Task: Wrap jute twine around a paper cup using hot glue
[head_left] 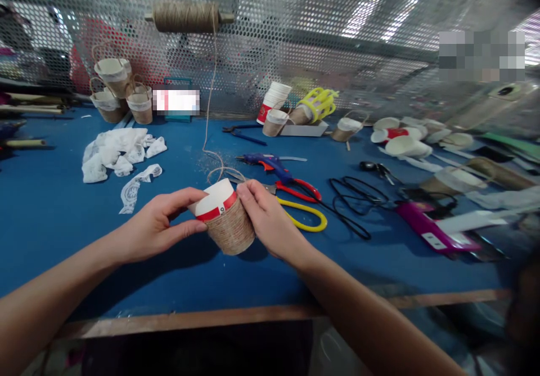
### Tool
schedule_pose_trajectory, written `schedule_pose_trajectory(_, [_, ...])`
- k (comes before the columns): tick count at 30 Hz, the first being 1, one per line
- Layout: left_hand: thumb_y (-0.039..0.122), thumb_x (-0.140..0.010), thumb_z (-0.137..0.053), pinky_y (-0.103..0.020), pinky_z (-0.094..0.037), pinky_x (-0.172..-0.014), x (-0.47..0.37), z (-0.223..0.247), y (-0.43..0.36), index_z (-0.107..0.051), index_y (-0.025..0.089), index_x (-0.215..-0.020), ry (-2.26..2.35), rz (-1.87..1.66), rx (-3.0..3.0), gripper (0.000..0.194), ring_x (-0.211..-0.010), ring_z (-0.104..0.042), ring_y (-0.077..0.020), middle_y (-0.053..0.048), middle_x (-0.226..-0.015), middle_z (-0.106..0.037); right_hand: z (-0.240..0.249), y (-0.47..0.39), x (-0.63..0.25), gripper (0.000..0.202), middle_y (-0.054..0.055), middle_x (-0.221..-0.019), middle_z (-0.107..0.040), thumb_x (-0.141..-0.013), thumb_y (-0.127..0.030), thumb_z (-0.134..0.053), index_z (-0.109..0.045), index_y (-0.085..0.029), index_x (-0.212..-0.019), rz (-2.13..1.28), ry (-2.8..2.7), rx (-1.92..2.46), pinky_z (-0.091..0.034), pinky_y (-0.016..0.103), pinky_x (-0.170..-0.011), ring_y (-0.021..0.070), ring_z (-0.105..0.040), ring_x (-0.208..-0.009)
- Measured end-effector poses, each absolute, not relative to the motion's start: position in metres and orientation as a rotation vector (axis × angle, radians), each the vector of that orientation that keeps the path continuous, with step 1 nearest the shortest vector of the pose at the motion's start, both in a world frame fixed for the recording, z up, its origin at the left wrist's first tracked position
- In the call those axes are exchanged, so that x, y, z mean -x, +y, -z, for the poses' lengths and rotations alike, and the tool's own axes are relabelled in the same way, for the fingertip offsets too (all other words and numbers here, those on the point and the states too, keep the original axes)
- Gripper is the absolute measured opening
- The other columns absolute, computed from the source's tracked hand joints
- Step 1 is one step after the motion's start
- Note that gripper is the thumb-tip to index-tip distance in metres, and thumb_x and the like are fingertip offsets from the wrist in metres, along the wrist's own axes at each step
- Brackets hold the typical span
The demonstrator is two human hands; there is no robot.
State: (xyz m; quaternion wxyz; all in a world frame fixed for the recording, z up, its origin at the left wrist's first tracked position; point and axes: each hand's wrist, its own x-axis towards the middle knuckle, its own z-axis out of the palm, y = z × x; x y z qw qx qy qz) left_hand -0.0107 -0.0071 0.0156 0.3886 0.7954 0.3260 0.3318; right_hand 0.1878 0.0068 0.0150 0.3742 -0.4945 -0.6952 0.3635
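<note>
Forearms (67, 282) rise from the lower corners to left hand (169, 221) and right hand (268, 215), gripping between them, mid-frame, a cup (231, 228) tilted mouth toward upper left.

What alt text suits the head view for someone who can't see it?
A left hand and right hand hold a tilted paper cup, partly wrapped in twine, over a blue table. Beyond lie scissors, a glue gun and crumpled white strips.

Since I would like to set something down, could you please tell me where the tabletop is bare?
Bare: left of the left hand and white lace, and between the black cable and wooden front edge. Crowded: the right end around the purple item, and around the scissors.
</note>
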Motion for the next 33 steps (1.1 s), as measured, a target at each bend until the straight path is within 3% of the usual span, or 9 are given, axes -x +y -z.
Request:
schedule_pose_trajectory(7, [0.028,-0.075,-0.061,-0.027,-0.044,-0.078,0.005,-0.021,-0.008,-0.055,0.014,-0.099,0.948,-0.68,-2.058,0.029,-0.087,-0.056,-0.0179,-0.005,-0.096,-0.063,-0.008,0.003,-0.183,0.021,-0.003,-0.063,-0.042,-0.089,-0.034,-0.034,-0.036,-0.021,-0.073,-0.666,-1.857,1.271,-0.033,0.025,-0.05,0.0106,-0.04,-0.054])
schedule_pose_trajectory(15, [0.032,-0.075,-0.056,-0.025,-0.044,-0.063,-0.009,-0.017,-0.014,-0.059,0.01,-0.084,1.139,-0.707,-1.773,0.024,-0.067,-0.054,-0.0152,-0.003,-0.076,-0.063,-0.002,-0.003,-0.174,0.015,0.004,-0.075,-0.049,-0.088,-0.031,-0.035,-0.038,-0.021,-0.078,-0.237,-2.063,1.239,-0.038,0.029,-0.055,0.0145,-0.047,-0.061])
schedule_pose_trajectory(24, [0.029,-0.076,-0.057,-0.021,-0.041,-0.06,-0.008,-0.015,-0.014,-0.058,0.011,-0.08,1.098,-0.701,-1.755,0.019,-0.064,-0.05,-0.012,0.0,-0.07,-0.059,-0.012,0.002,-0.179,0.01,0.005,-0.083,-0.05,-0.086,-0.021,-0.043,-0.042,-0.02,-0.076,-0.442,-1.957,1.002,-0.043,0.032,-0.076,0.0151,-0.05,-0.082])
schedule_pose_trajectory(33, [0.029,-0.077,-0.057,-0.025,-0.043,-0.066,-0.008,-0.015,-0.013,-0.06,0.01,-0.084,1.054,-0.718,-1.743,0.021,-0.069,-0.053,-0.0146,-0.002,-0.076,-0.062,-0.013,0.003,-0.179,0.011,0.004,-0.079,-0.05,-0.085,-0.021,-0.045,-0.044,-0.019,-0.074,-0.485,-1.957,1.069,-0.042,0.03,-0.069,0.0143,-0.049,-0.074])
